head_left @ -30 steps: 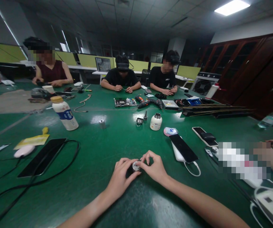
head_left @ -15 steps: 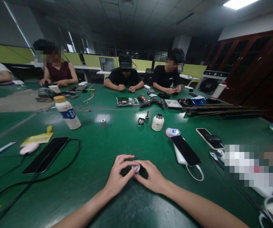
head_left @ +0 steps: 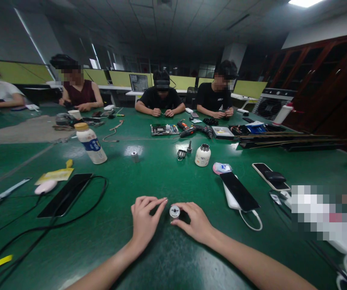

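The metal cylinder (head_left: 175, 213) is in the right hand (head_left: 196, 225), at the near part of the green bench (head_left: 161, 177), its pale round face turned upward with a dark spot at the centre. The right hand's thumb and forefinger clamp it from the side, the thumb low on the near side and the forefinger by the rim on the far side; whether the base touches the bench, I cannot tell. The left hand (head_left: 145, 219) is apart from the cylinder, just beside it, thumb and forefinger drawn close; whether their tips meet or pinch something tiny is too small to tell. To hold the piece well, I would judge the right grip best on the side wall, firm enough to stop the cylinder turning, with the fingertips clear of the face so that it can be seen and reached. It could tilt or roll if squeezed too near the rim, so a lower hold, braced on the bench, seems steadier. Farther off stand a 2nd cylinder (head_left: 135, 157) and a cream bottle (head_left: 202, 156), both well apart from the hands.
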`<move>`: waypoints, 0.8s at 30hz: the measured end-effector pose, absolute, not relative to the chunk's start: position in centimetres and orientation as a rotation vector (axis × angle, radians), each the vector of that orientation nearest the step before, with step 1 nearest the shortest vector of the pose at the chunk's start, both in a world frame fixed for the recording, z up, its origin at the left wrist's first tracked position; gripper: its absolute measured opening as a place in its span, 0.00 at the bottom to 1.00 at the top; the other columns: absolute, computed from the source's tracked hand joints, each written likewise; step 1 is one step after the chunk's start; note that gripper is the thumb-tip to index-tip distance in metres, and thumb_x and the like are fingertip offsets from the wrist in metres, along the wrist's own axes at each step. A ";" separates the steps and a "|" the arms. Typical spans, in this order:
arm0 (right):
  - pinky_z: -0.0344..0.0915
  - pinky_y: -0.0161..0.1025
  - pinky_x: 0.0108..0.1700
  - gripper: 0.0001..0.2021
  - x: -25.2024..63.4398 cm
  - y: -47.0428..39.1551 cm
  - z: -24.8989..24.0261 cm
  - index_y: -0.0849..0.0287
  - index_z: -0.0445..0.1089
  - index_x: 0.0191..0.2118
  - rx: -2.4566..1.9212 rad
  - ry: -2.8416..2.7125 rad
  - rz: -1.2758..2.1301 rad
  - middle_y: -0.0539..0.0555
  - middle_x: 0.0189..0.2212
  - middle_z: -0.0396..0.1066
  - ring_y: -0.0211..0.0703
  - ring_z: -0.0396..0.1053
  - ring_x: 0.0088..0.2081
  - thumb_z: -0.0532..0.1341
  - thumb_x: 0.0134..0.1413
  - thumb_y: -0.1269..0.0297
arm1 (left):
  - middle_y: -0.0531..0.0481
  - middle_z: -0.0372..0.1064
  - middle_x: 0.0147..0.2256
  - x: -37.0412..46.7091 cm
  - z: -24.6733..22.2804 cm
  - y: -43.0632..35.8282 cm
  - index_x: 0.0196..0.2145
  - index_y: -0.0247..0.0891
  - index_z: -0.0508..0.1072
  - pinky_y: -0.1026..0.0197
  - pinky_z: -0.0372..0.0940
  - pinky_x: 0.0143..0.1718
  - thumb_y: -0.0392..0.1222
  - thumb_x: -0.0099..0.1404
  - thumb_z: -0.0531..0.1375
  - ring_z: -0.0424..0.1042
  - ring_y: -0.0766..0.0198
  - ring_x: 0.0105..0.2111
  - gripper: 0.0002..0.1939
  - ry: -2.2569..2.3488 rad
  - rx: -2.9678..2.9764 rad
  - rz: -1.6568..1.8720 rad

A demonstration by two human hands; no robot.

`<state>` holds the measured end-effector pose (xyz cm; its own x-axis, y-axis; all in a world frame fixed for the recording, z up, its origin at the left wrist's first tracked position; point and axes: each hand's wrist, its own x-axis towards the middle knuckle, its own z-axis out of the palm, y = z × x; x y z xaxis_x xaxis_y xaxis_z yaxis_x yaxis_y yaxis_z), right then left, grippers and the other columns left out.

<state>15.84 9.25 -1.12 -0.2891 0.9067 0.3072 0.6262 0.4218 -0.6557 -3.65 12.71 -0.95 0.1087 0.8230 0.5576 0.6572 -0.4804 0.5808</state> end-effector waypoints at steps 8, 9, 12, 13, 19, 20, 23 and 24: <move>0.64 0.44 0.43 0.20 15.9 9.1 -1.2 0.53 0.69 0.50 -1.311 -2.002 0.571 0.54 0.41 0.75 0.49 0.71 0.40 0.67 0.52 0.56 | 0.48 0.71 0.32 -3.9 -1.6 12.6 0.35 0.50 0.82 0.53 0.57 0.36 0.50 0.63 0.62 0.64 0.53 0.37 0.09 1.661 2.255 1.082; 0.64 0.44 0.43 0.20 15.9 9.1 -1.2 0.53 0.69 0.50 -1.312 -2.003 0.567 0.53 0.40 0.75 0.48 0.71 0.40 0.68 0.52 0.56 | 0.48 0.72 0.32 -3.8 -1.4 12.5 0.35 0.49 0.81 0.52 0.58 0.37 0.50 0.64 0.61 0.65 0.53 0.37 0.09 1.614 2.250 1.169; 0.64 0.44 0.43 0.19 15.7 9.2 -1.4 0.54 0.69 0.50 -1.299 -2.013 0.543 0.54 0.42 0.75 0.48 0.71 0.40 0.66 0.53 0.56 | 0.50 0.75 0.33 -3.4 -1.0 12.2 0.37 0.47 0.80 0.52 0.61 0.41 0.46 0.66 0.60 0.68 0.54 0.39 0.08 1.269 2.309 1.404; 0.64 0.44 0.44 0.19 15.7 9.2 -1.5 0.55 0.68 0.50 -1.292 -2.020 0.529 0.54 0.42 0.75 0.48 0.71 0.41 0.66 0.54 0.56 | 0.51 0.77 0.34 -3.3 -0.9 12.0 0.37 0.46 0.79 0.52 0.61 0.43 0.44 0.66 0.60 0.70 0.55 0.40 0.07 1.129 2.340 1.431; 0.64 0.45 0.45 0.18 15.5 9.3 -1.7 0.56 0.68 0.51 -1.284 -2.050 0.460 0.56 0.43 0.75 0.49 0.71 0.42 0.64 0.56 0.58 | 0.51 0.79 0.35 -2.6 -0.5 11.5 0.39 0.43 0.77 0.56 0.66 0.41 0.41 0.67 0.60 0.76 0.60 0.36 0.06 0.927 2.310 1.413; 0.65 0.45 0.44 0.18 15.5 9.3 -1.7 0.56 0.68 0.52 -1.284 -2.052 0.459 0.56 0.43 0.75 0.49 0.71 0.41 0.64 0.56 0.58 | 0.51 0.79 0.35 -2.5 -0.5 11.5 0.39 0.43 0.77 0.56 0.66 0.40 0.42 0.67 0.60 0.76 0.60 0.35 0.06 0.945 2.287 1.422; 0.65 0.46 0.43 0.20 15.5 9.3 -1.5 0.57 0.67 0.53 -1.292 -2.058 0.451 0.56 0.43 0.75 0.49 0.71 0.40 0.64 0.56 0.57 | 0.50 0.79 0.35 -2.5 -0.3 11.7 0.39 0.42 0.77 0.57 0.67 0.38 0.42 0.67 0.59 0.77 0.60 0.34 0.07 0.965 2.238 1.446; 0.65 0.46 0.43 0.20 15.5 9.2 -1.5 0.57 0.67 0.53 -1.295 -2.059 0.447 0.56 0.43 0.75 0.50 0.70 0.39 0.64 0.56 0.57 | 0.50 0.79 0.35 -2.5 -0.3 11.7 0.39 0.42 0.77 0.57 0.67 0.38 0.42 0.67 0.59 0.77 0.60 0.34 0.07 0.966 2.228 1.437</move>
<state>15.45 9.23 -1.50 -0.2958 0.8900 0.3471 0.6661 0.4526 -0.5928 -2.49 11.73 -0.27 0.2659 0.6868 0.6764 0.3672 -0.7210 0.5877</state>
